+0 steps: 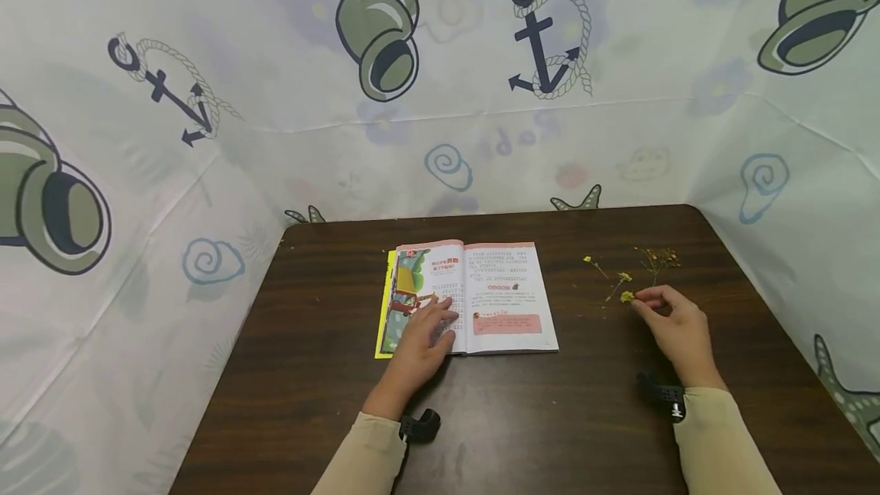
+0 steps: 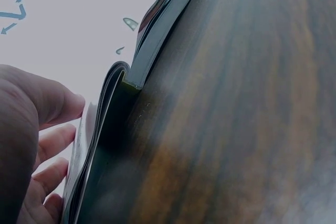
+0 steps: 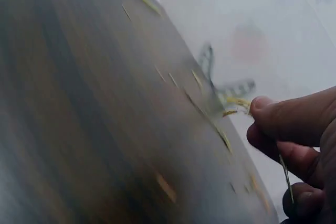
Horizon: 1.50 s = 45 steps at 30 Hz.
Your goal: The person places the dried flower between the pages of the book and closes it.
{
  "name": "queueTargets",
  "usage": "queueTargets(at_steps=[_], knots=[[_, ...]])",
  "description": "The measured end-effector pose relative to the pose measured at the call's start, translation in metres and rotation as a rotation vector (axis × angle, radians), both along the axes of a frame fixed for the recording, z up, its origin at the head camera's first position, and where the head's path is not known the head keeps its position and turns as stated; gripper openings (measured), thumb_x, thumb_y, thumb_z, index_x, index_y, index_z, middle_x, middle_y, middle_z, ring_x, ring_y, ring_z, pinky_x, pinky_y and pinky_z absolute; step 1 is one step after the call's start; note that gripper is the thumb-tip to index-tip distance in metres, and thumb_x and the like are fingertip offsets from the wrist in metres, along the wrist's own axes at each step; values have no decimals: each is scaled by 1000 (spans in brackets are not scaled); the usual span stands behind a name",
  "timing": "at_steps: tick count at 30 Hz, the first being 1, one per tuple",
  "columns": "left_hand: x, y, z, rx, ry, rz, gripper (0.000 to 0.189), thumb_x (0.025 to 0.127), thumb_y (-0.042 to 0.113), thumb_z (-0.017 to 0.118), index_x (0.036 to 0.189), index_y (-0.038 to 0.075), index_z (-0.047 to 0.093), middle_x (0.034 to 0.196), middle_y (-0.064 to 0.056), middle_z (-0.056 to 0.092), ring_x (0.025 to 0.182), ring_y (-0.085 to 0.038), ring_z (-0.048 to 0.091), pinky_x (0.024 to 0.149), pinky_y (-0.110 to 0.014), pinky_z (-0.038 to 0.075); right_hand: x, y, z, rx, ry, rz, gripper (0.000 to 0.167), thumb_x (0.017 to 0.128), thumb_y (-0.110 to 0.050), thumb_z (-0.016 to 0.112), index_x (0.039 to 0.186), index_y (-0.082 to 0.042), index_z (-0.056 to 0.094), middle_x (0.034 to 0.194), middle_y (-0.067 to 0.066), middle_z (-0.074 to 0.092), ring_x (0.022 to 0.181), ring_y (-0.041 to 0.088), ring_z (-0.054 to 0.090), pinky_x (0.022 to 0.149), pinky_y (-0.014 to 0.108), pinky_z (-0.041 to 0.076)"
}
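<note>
For a thin stem point(image 3: 286, 172), a light pinch seems best, and the open book point(image 1: 507, 296) should stay pressed flat. The right hand point(image 1: 677, 331) pinches the yellow flower point(image 1: 627, 297), right of the book and well apart from the left hand point(image 1: 422, 336), which rests on the left page point(image 1: 447, 272), fingers relaxed.
</note>
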<state>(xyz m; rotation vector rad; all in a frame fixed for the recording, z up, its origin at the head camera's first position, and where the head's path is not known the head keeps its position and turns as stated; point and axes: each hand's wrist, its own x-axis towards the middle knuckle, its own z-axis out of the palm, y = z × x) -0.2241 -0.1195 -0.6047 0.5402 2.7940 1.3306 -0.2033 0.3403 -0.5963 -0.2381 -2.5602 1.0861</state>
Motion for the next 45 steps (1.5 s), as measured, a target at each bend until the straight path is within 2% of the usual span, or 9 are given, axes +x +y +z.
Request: queueTargets(at_steps=[3,6,10,13,19,28,34,38,45], knots=[[2,2,1,14,-6,-1,30,107,19,69,136,16,71,170,0,51,167,-32,31,132,-65,28,-2,-24,-2,-39,17,64,20,101,-32,81,113,-17,78,100,7,78,76,4,59,62,24,43],[4,2,1,17,-2,4,29,106,17,69,135,16,71,169,-1,52,167,-33,32,132,-66,29,-4,-51,-2,-96,65,114,16,99,-29,83,110,-17,80,98,5,79,89,3,63,83,27,49],[6,2,-1,16,3,-3,29,106,17,68,135,16,71,169,-2,52,166,-34,33,131,-67,29,-6,-88,1,-154,121,145,12,95,-21,87,105,-17,81,94,5,81,94,16,60,95,40,36],[5,1,-1,7,8,-1,29,107,18,69,135,16,71,169,-1,52,166,-33,33,132,-66,29,-9,-114,4,-194,127,159,13,93,-19,89,103,-17,81,91,3,81,90,21,59,88,35,34],[2,-3,0,-17,23,6,29,107,20,69,136,19,71,169,1,52,167,-31,33,132,-64,31,-13,-164,11,-361,56,167,14,93,-24,89,99,-16,79,89,4,78,65,17,51,54,26,38],[3,0,-2,4,33,-2,29,106,19,69,135,17,71,168,0,53,166,-32,34,131,-64,31,-36,-212,18,-468,-77,125,13,98,-18,81,100,-7,73,88,8,68,77,17,54,64,25,43],[4,2,-3,13,39,-1,29,106,19,70,135,17,71,168,1,54,166,-31,34,132,-64,31,-48,-225,17,-652,-249,275,29,103,-25,77,127,-10,70,115,11,71,73,16,60,57,24,48],[3,1,-4,4,41,-5,29,106,20,69,135,18,71,168,1,54,166,-32,35,131,-65,31,-51,-219,8,-624,-349,377,34,105,-24,73,136,-13,67,128,11,69,75,17,63,57,26,50],[1,-2,-2,-6,24,-7,29,107,23,68,136,20,70,169,3,52,167,-29,33,133,-63,30,-48,-212,5,-381,-287,512,21,101,-17,77,120,-13,81,96,5,68,74,14,57,62,26,48]])
